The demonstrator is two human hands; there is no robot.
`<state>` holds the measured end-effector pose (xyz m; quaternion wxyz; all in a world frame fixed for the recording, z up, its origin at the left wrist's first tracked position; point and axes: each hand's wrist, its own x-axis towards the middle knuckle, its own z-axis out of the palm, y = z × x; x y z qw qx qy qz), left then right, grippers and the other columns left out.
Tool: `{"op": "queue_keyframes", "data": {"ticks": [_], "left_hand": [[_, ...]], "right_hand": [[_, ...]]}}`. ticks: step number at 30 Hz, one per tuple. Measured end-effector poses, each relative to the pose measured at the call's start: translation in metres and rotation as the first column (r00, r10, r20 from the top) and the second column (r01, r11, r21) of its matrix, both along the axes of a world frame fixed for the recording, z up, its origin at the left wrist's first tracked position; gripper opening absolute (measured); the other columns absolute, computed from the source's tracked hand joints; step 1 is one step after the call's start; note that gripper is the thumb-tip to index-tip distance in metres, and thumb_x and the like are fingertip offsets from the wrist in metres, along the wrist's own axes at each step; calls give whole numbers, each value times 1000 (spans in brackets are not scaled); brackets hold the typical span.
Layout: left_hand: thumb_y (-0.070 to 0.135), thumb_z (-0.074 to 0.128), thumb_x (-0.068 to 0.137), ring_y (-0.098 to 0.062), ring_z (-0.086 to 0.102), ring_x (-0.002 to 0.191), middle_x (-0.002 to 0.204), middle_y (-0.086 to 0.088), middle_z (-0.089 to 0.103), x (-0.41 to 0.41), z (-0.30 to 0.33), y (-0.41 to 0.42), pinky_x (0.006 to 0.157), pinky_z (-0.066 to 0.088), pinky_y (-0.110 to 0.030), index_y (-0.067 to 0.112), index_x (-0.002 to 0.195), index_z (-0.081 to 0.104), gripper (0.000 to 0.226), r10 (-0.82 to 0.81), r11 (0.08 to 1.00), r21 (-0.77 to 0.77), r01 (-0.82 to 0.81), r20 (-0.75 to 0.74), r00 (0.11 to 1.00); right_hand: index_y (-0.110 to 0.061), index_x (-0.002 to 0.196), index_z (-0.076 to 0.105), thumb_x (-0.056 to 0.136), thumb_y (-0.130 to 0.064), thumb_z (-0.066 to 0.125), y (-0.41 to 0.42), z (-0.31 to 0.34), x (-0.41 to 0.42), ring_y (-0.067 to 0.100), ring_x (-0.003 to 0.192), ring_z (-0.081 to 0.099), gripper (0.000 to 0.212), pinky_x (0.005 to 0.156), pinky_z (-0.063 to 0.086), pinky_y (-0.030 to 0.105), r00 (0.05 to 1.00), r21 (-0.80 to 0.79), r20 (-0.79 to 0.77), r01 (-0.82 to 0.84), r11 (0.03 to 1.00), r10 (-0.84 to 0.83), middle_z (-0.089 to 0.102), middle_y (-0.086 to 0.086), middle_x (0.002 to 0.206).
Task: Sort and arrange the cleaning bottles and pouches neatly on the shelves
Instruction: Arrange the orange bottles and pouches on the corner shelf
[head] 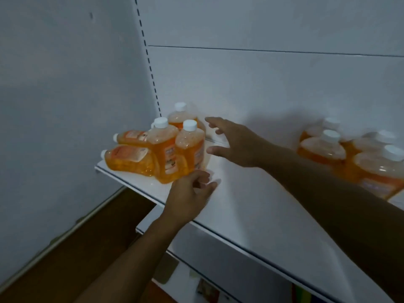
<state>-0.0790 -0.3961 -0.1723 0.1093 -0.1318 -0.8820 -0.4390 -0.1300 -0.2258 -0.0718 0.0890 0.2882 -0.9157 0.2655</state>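
Note:
Several orange bottles with white caps stand at the left end of a white shelf [251, 193]. Three are upright; the front ones are at bottle [164, 154] and bottle [191, 147]. Two more lie on their sides at the shelf's left edge, bottle [129, 158] and bottle [133, 136]. My left hand [190, 193] hovers just in front of the upright bottles, fingers loosely spread, holding nothing. My right hand [234, 141] reaches in from the right, fingers spread, close to the upright bottles but apart from them. A second group of orange bottles [323, 149] stands at the right.
A white back panel [262, 84] and a slotted upright [150, 68] bound the shelf. A grey wall [65, 84] is at the left. Lower shelves [196, 276] hold a few dim items. Brown floor [87, 248] shows below left.

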Motion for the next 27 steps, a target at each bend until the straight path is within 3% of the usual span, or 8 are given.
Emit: {"op": "queue_keyframes", "data": {"ticks": [3,6,7,10,15,19,22,27], "left_hand": [[33,67,88,-7,63,83,90,7,69,10,0,-30,71,52,-25,20,92,66,14,175,985,2,-175,-43,984],[34,68,87,-9,65,87,97,6,68,15,0,-46,74,55,-29,19,105,62,24,298,954,55,-294,-70,952],[36,67,88,-10,65,92,103,5,67,15,0,-48,77,56,-30,19,113,60,32,298,954,59,-295,-49,953],[38,67,87,-12,62,102,122,5,63,11,-2,-44,85,52,-29,21,133,51,51,235,972,22,-235,19,972],[31,70,87,-16,63,103,126,2,63,2,-4,-24,87,55,-36,21,132,52,49,184,983,4,-184,-52,982],[32,68,88,-13,63,86,113,-1,65,-15,-3,-3,78,57,-38,20,125,58,41,94,994,-50,-96,-26,995],[37,67,87,-11,64,84,111,2,65,-30,-5,13,74,56,-33,23,123,60,39,-20,998,-53,22,39,999],[41,70,85,-7,64,76,109,7,63,-65,-10,44,67,53,-23,26,127,56,47,-125,988,-77,131,83,989]], "right_hand": [[-19,149,27,92,-33,62,-24,0,-8,-4,117,39,68,83,34,-4,985,-121,71,-145,982,154,42,0,147],[-22,150,25,94,-29,60,-34,-1,-17,13,128,45,66,94,45,17,974,-166,148,-147,975,172,41,-3,148],[-22,149,27,93,-28,62,-35,-2,-18,13,128,46,67,93,46,19,975,-174,148,-142,974,169,42,-3,148],[-24,146,33,89,-28,67,-34,-2,-17,6,114,48,67,77,40,6,984,-147,95,-136,980,151,47,-5,141],[-22,140,42,82,-21,74,-9,2,-7,1,80,54,66,69,40,6,997,-20,24,-72,997,72,56,-7,119],[-22,137,41,84,-27,72,15,8,5,10,85,54,62,71,47,24,999,100,-37,41,994,-38,61,2,121],[-29,144,34,86,-30,70,35,13,13,16,94,57,69,82,52,34,989,179,-71,140,974,-129,61,4,124],[-34,135,40,82,-33,70,64,26,21,18,91,61,61,80,53,40,948,230,-65,319,920,-312,65,-1,111]]}}
